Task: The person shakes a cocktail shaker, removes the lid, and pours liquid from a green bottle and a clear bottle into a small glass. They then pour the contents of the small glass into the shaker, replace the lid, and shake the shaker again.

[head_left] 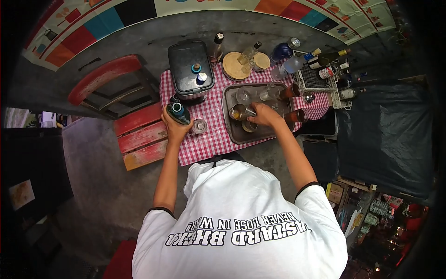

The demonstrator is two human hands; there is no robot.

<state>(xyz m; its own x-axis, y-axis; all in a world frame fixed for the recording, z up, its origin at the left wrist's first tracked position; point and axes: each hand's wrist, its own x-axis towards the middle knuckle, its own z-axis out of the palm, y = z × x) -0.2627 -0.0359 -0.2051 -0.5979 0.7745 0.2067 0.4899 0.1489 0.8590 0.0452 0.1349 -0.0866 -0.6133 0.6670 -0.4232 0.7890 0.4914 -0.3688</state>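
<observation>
My left hand (173, 124) grips a dark green bottle (179, 113) over the red-checked tablecloth (211, 139), just left of a small clear glass (200, 126). My right hand (264, 115) reaches over the grey metal tray (232, 132) and holds a small metal jigger (249, 112) against a glass of amber liquid (238, 112). Another glass (250, 126) sits under that hand. Empty glasses (246, 95) stand at the tray's back, and two amber-filled glasses (293, 90) at its right side.
A black lidded box (189, 67) stands at the table's back left. Wooden round boards (233, 66), several bottles (284, 50) and a wire rack (316, 79) line the back right. A red chair (111, 83) and red slatted bench (139, 135) stand left; a dark tarp (385, 135) lies right.
</observation>
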